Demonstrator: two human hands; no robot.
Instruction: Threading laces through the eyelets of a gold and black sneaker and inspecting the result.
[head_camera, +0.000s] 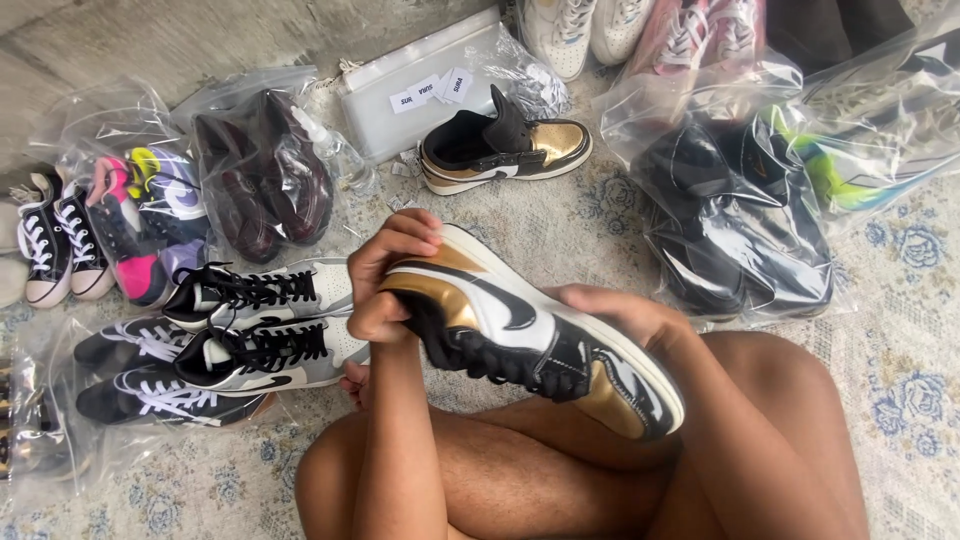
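Both hands on one gold/black/white sneaker (530, 335), held over crossed legs.

L hand (392, 282) curled tight round heel/collar end, thumb on top; R hand (625, 315) cups far side, fingers mostly hidden behind shoe, closed on it as far as visible. Long axis runs upper-left to lower-right, gold toe pointing toward R knee; L hand nearer heel. Matching sneaker (503, 148) on rug (900, 400), well apart. Grey/black pair (262, 325) just beside L forearm; bagged shoes (740, 220) near.
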